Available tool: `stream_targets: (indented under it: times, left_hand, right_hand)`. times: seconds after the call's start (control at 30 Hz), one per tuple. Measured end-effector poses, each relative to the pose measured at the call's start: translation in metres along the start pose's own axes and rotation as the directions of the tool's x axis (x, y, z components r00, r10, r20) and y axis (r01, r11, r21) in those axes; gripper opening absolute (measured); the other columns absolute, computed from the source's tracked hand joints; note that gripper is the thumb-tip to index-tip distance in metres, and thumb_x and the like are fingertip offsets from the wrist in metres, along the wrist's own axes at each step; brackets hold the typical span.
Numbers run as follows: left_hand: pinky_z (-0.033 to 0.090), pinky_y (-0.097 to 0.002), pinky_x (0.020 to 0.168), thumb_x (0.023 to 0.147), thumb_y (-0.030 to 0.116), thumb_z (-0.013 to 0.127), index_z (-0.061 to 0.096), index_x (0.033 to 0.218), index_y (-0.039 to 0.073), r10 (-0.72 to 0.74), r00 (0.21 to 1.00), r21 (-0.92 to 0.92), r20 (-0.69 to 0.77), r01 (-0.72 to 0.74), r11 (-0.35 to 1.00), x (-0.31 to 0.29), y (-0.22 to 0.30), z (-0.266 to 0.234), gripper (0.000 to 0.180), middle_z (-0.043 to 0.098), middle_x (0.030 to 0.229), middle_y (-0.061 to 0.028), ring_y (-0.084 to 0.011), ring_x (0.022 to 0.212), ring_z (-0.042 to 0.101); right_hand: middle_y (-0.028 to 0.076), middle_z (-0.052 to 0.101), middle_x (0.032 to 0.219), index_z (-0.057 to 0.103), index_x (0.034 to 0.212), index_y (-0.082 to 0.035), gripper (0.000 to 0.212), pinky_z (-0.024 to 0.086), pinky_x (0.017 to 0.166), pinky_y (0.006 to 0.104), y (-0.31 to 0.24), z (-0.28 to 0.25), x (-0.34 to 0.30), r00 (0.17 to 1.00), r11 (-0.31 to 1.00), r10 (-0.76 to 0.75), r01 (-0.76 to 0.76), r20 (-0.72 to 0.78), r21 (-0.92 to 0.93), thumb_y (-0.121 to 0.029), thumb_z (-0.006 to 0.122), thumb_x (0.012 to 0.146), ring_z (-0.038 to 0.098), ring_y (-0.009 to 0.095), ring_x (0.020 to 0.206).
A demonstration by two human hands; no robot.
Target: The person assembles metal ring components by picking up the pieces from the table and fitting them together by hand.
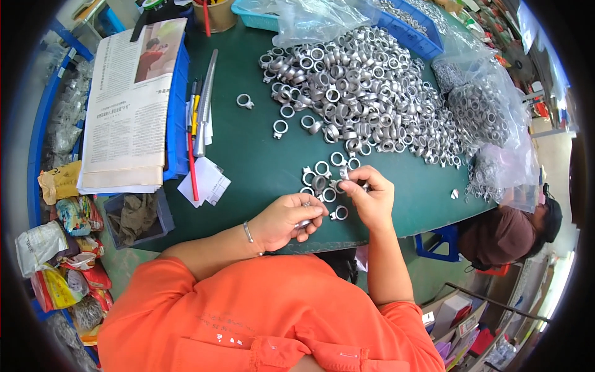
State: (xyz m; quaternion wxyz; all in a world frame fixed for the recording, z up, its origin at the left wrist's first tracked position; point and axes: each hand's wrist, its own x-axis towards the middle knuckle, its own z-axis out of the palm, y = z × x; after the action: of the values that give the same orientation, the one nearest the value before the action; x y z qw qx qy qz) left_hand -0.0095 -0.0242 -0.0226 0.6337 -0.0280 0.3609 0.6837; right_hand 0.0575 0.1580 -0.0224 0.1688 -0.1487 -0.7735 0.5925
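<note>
At the near edge of the green table, my left hand (280, 222) is closed with its fingers curled round at least one silver-grey metal ring (303, 224), mostly hidden by them. My right hand (375, 199) pinches another metal ring (344, 174) between thumb and fingertips. Between and just beyond the hands lies a small group of loose metal rings (321, 168), some touching. Farther off, a large heap of similar rings (365, 87) spreads over the table. Two single rings lie apart from it on the left, one of them a loose ring (245, 101).
On the left, a newspaper (124, 124) lies over a blue tray (180, 111), beside a tapered metal rod (206, 105), pens and white paper (211, 180). Clear bags of rings (483, 111) stand at the right. A person in dark clothes (502, 235) is beyond the table's right end.
</note>
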Motion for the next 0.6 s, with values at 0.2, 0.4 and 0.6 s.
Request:
stream_targets:
  times: [0.2, 0.4, 0.6]
  left_hand:
    - [0.038, -0.0199, 0.046, 0.088, 0.014, 0.051, 0.054, 0.089, 0.001, -0.012, 1.0, 0.003, 0.019, 0.012, 1.0, 0.0, 0.0, -0.004, 0.013, 0.052, 0.075, -0.0041, -0.0089, 0.061, 0.048]
    - [0.039, -0.0207, 0.047, 0.088, 0.012, 0.051, 0.054, 0.091, 0.001, -0.02, 0.999, 0.014, 0.037, 0.019, 1.0, 0.002, -0.002, -0.006, 0.012, 0.052, 0.076, -0.0046, -0.0094, 0.063, 0.049]
    - [0.056, -0.0327, 0.062, 0.092, 0.048, 0.026, 0.053, 0.103, 0.003, -0.154, 0.963, -0.195, 0.222, 0.199, 0.96, 0.004, -0.003, -0.008, 0.053, 0.06, 0.093, -0.0109, -0.0224, 0.085, 0.063]
  right_hand:
    - [0.004, 0.058, 0.077, 0.062, 0.079, 0.002, 0.011, 0.038, 0.046, 0.0172, -0.004, -0.007, -0.017, 0.991, 0.928, 0.118, -0.134, 0.068, 0.348, 0.002, 0.068, 0.071, 0.05, 0.006, 0.055]
    - [0.006, 0.06, 0.082, 0.06, 0.088, 0.002, 0.011, 0.041, 0.045, 0.0171, -0.007, -0.006, -0.023, 0.979, 0.865, 0.136, -0.192, 0.153, 0.464, 0.003, 0.061, 0.077, 0.053, 0.006, 0.057]
    - [0.01, 0.061, 0.082, 0.058, 0.087, -0.001, 0.02, 0.047, 0.057, 0.0267, -0.022, 0.022, -0.028, 0.968, 0.971, -0.237, 0.233, 0.084, 0.055, 0.007, 0.053, 0.069, 0.057, 0.016, 0.066]
